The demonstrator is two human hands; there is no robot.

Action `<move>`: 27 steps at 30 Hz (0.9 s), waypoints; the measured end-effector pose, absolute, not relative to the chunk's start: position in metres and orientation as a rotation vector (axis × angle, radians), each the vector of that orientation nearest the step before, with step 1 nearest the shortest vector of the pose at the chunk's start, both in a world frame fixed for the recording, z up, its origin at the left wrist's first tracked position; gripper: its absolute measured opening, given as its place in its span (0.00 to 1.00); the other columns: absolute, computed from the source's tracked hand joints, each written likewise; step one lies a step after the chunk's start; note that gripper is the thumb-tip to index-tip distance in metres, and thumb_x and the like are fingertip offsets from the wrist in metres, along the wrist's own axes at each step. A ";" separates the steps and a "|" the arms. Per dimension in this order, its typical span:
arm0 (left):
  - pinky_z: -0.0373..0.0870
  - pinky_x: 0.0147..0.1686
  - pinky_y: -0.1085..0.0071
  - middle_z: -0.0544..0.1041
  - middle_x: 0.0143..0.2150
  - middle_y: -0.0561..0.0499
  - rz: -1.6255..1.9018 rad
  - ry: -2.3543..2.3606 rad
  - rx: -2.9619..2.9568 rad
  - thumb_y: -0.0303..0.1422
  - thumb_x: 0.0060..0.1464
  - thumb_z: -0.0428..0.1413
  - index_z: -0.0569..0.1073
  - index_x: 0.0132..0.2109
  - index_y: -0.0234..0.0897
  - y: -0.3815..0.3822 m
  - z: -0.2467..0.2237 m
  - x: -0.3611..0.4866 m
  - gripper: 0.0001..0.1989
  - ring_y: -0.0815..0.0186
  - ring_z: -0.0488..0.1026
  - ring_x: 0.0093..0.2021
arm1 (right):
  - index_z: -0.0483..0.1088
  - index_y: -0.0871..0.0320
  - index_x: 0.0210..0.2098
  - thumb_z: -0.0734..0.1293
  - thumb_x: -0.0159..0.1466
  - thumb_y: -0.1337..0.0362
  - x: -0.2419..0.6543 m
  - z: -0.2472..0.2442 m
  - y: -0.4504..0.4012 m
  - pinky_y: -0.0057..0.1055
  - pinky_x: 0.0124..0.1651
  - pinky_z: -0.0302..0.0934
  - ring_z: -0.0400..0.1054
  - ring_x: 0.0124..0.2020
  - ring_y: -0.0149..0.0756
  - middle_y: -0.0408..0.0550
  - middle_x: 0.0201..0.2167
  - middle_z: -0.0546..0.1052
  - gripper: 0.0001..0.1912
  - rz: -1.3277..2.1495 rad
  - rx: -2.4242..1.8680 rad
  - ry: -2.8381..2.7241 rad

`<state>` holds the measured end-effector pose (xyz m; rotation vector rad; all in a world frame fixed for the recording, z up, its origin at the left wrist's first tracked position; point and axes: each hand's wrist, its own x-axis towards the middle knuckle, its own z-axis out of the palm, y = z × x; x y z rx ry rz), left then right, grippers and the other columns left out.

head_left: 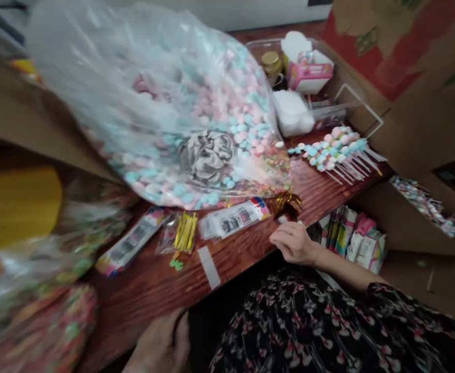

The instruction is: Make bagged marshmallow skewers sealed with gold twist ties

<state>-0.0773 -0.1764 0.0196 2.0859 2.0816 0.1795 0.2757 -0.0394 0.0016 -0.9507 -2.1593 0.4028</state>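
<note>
My right hand [294,242] is at the front edge of the table with its fingers curled; what they hold, if anything, is hidden. Just beyond it lies a bundle of brown and gold ties [285,203] with small white bits beside it. Low in the view is my left hand [163,339], below the table edge and smeared by motion, so its fingers cannot be made out. Between the hands a white strip [209,267] lies on the wood. Behind the strip are a packet of yellow twist ties [185,231], small green pieces [176,263] and a printed clear packet [235,218].
A large clear bag [227,98] of pink and blue candy-like pieces fills the table's back, a grey scrunchie [207,155] on it. Sticks with pastel pieces [334,148] lie right, before a clear bin [361,101]. Another bag [44,331] stands left; a cardboard box [437,109] stands right.
</note>
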 end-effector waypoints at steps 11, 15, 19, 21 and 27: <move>0.67 0.37 0.63 0.74 0.39 0.41 -0.124 1.522 2.854 0.23 0.57 0.47 0.74 0.43 0.31 0.018 0.029 0.080 0.13 0.55 0.70 0.39 | 0.74 0.60 0.40 0.59 0.67 0.63 0.441 0.041 0.037 0.37 0.48 0.54 0.63 0.45 0.44 0.56 0.42 0.76 0.14 -0.302 -2.147 -1.797; 0.68 0.38 0.64 0.74 0.38 0.42 0.008 1.490 2.916 0.21 0.52 0.50 0.74 0.40 0.32 0.012 0.015 0.065 0.11 0.56 0.70 0.39 | 0.74 0.63 0.40 0.60 0.66 0.63 0.446 0.030 0.056 0.37 0.44 0.52 0.62 0.47 0.46 0.59 0.44 0.75 0.14 -0.272 -2.344 -1.895; 0.69 0.38 0.67 0.76 0.37 0.46 0.518 1.433 2.908 0.23 0.54 0.53 0.74 0.41 0.35 0.014 -0.002 0.050 0.09 0.60 0.71 0.38 | 0.75 0.62 0.37 0.60 0.65 0.65 0.443 0.007 0.069 0.35 0.40 0.50 0.63 0.43 0.43 0.57 0.40 0.77 0.12 -0.315 -2.344 -1.878; 0.70 0.38 0.68 0.77 0.36 0.47 0.750 1.438 2.824 0.25 0.57 0.54 0.74 0.41 0.36 0.016 -0.007 0.047 0.06 0.61 0.72 0.37 | 0.75 0.61 0.34 0.60 0.65 0.67 0.448 0.000 0.071 0.34 0.39 0.50 0.64 0.39 0.41 0.55 0.36 0.77 0.13 -0.361 -2.288 -1.839; 0.71 0.39 0.65 0.78 0.38 0.47 0.748 1.464 2.597 0.27 0.59 0.54 0.76 0.40 0.37 0.015 -0.004 0.050 0.06 0.60 0.72 0.39 | 0.76 0.58 0.39 0.60 0.68 0.63 0.459 0.003 0.049 0.31 0.40 0.57 0.69 0.34 0.37 0.50 0.31 0.78 0.13 -0.415 -1.775 -1.773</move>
